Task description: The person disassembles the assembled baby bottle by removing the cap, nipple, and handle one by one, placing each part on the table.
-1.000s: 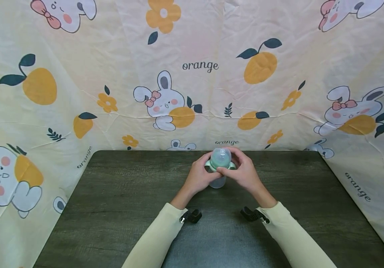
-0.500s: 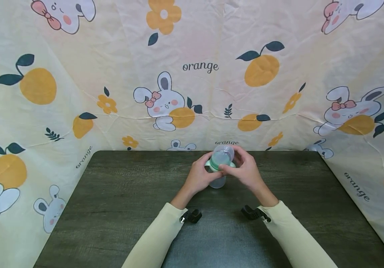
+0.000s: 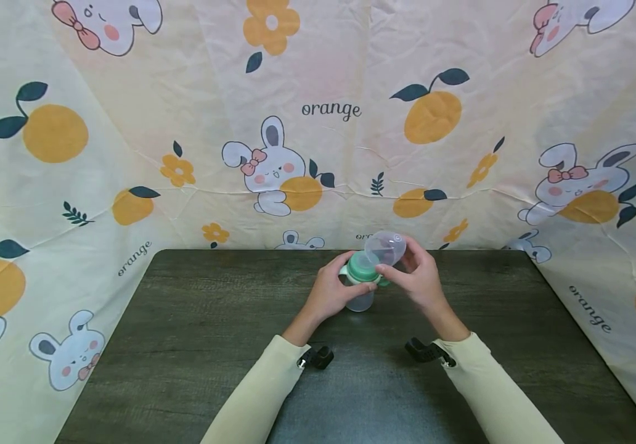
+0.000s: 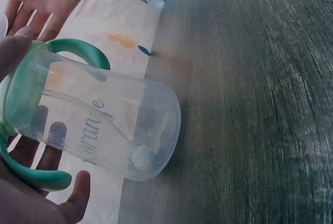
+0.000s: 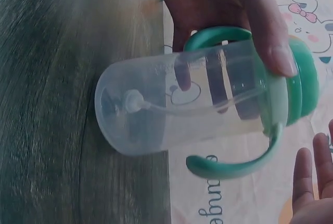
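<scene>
A clear baby straw bottle (image 3: 359, 302) with a green collar stands upright at the table's far side. My left hand (image 3: 333, 285) grips it around the collar, its thumb across the front in the right wrist view. Two curved green handles (image 5: 237, 168) stick out from its sides. Through the wall shows a thin straw (image 4: 86, 104) with a round weight (image 5: 134, 101) at its end. Up and to the right of the bottle, my right hand (image 3: 420, 279) pinches a clear domed cap (image 3: 386, 249) by its side, tilted, overlapping the green top in the head view.
The dark wood-grain table (image 3: 212, 333) reaches back to a cream cloth backdrop (image 3: 346, 154) printed with rabbits and oranges. A black wrist strap (image 3: 318, 357) sits at the left cuff and another black strap (image 3: 426, 353) at the right.
My right hand has lifted the domed cap off the bottle, moving it up and right and uncovering the green top. My left hand has stayed in place around the bottle.
</scene>
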Available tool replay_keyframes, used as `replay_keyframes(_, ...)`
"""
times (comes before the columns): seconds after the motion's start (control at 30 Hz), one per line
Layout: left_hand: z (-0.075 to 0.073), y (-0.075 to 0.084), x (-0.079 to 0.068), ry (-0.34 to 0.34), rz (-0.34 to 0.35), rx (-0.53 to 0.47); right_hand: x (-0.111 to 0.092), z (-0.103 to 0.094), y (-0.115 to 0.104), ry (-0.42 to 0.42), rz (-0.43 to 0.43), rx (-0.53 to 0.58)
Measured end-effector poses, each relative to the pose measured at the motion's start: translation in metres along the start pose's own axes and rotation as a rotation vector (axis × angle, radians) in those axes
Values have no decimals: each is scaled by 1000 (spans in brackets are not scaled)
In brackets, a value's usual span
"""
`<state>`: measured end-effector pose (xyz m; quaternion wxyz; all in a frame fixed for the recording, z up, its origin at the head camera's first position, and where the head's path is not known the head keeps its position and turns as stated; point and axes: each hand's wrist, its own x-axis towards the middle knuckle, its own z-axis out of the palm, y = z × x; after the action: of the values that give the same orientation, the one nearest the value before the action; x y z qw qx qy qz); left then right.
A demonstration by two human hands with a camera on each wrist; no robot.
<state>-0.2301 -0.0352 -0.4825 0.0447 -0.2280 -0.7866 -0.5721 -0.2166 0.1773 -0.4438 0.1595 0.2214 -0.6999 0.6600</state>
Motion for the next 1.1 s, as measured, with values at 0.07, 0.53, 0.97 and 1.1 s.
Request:
replay_keyframes(0.07,0,0,-1,3,1,2,-2,-4,0,16,5,-1)
replay_keyframes(0.53,1,0,0,17,-20,16,-19,-46,14,100,63,-187)
replay_keyframes(0.97,1,-1,0,14,-30,7,-29,-83,26,2,195,-459)
replay_keyframes(1.1,0,-1,0,12,-32,0,-29,-91,27,-98,274,-589)
